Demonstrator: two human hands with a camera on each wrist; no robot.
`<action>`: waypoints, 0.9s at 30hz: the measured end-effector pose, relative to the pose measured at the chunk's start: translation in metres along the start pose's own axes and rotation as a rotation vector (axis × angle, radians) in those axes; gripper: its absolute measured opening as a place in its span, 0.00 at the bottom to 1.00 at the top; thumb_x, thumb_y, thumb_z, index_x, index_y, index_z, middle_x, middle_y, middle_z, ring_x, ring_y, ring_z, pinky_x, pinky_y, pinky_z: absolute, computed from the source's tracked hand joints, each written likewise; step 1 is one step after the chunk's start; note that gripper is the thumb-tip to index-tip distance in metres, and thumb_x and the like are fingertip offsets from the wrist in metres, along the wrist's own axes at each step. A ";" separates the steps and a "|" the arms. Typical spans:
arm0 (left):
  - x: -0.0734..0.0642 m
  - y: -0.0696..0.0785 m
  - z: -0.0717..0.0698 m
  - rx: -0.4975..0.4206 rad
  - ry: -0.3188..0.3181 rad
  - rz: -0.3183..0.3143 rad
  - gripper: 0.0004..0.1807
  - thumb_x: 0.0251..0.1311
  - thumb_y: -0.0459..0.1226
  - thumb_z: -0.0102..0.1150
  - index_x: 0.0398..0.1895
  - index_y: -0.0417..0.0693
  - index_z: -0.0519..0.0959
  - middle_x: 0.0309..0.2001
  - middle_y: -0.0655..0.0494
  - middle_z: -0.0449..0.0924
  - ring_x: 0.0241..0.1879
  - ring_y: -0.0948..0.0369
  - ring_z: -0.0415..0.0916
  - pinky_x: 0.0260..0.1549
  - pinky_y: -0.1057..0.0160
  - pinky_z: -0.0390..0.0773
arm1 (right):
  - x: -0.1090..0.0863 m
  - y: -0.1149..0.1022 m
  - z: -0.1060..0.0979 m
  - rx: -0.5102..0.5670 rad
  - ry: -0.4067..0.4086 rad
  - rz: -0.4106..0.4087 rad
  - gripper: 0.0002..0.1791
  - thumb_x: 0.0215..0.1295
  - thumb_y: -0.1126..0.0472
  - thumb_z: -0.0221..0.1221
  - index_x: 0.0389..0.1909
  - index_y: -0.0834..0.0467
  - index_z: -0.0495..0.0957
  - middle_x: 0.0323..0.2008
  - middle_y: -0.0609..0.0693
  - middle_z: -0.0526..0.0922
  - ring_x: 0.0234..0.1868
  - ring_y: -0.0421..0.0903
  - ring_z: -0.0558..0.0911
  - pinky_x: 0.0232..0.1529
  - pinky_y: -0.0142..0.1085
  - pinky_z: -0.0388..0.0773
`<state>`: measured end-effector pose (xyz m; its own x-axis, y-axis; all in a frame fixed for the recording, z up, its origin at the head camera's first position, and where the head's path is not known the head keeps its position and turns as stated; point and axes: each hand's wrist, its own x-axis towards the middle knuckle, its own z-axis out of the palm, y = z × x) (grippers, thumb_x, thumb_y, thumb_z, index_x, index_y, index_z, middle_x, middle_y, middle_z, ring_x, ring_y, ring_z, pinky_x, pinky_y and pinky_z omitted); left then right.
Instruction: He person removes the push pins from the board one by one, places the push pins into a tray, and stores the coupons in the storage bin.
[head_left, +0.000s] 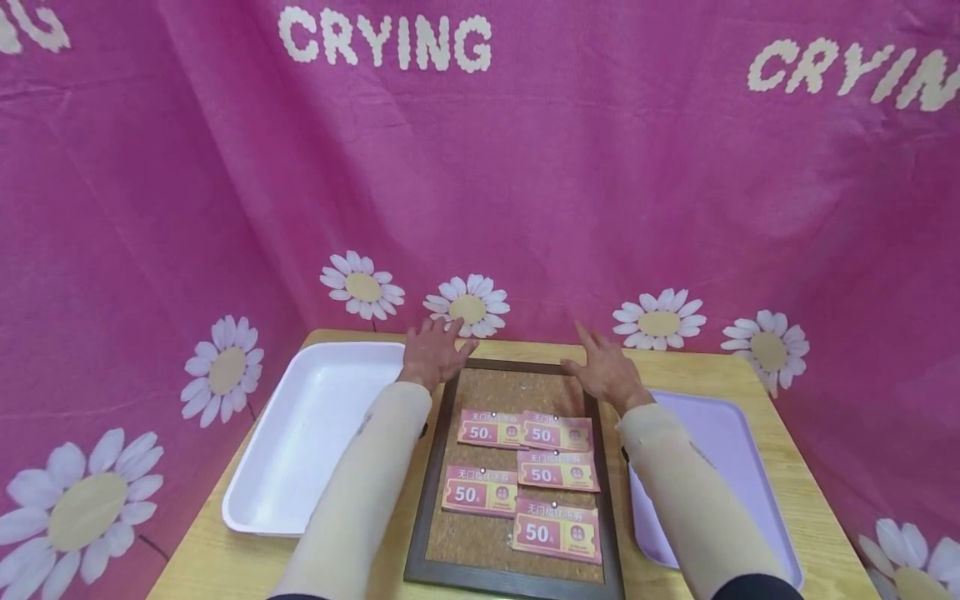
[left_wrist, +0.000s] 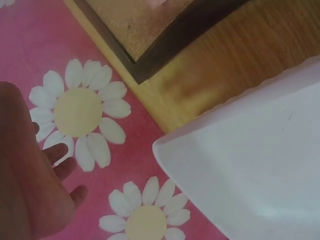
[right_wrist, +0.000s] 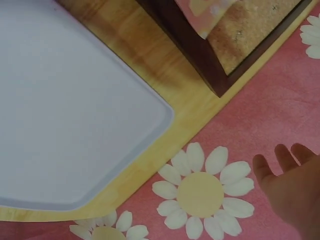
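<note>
Nearest the camera, two pale sleeves (head_left: pixel 360 492) reach forward from the lower edge; beyond them the left hand (head_left: pixel 435 352) hangs at the far left corner of the corkboard (head_left: pixel 472 546), its fingers spread apart, while the right hand (head_left: pixel 609 371) hangs at the far right corner, its fingers likewise apart; whether either hand touches the dark frame (head_left: pixel 480 577) cannot be told.

Containers: at left, a deep white tray (head_left: pixel 315 433), its smooth floor showing; at right, a shallow lilac tray (head_left: pixel 720 433) with a low rim, partly covered by the right sleeve.

The corkboard lies flat on the wooden counter (head_left: pixel 813 542) between the trays, its long axis running away from the viewer; it bears five pink coupons (head_left: pixel 557 530), two at left and three at right, with small pins (head_left: pixel 554 504) at their upper edges; their long axes run left to right, the print upright to the viewer; behind hangs a magenta curtain (head_left: pixel 540 167) with daisies and the lettering "CRYING".
</note>
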<state>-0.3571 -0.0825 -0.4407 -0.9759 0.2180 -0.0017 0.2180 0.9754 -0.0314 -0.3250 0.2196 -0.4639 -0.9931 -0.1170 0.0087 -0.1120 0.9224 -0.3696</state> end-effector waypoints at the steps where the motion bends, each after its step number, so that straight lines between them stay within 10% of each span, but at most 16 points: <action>1: 0.000 0.001 0.002 0.001 0.005 0.006 0.38 0.67 0.66 0.25 0.76 0.62 0.52 0.74 0.49 0.57 0.73 0.48 0.54 0.66 0.43 0.58 | -0.001 0.001 0.001 -0.003 0.010 -0.003 0.45 0.68 0.37 0.49 0.77 0.41 0.33 0.75 0.65 0.47 0.72 0.69 0.55 0.64 0.65 0.60; 27: -0.004 0.012 0.043 -0.065 -0.044 0.069 0.36 0.68 0.65 0.28 0.76 0.66 0.51 0.74 0.54 0.58 0.74 0.50 0.53 0.71 0.45 0.53 | -0.018 0.024 0.033 0.042 0.028 -0.023 0.40 0.67 0.43 0.53 0.76 0.48 0.49 0.64 0.64 0.69 0.65 0.64 0.68 0.60 0.60 0.67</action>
<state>-0.3509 -0.0729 -0.4840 -0.9575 0.2847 -0.0459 0.2833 0.9584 0.0347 -0.3081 0.2315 -0.5037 -0.9909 -0.1274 0.0436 -0.1341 0.9032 -0.4078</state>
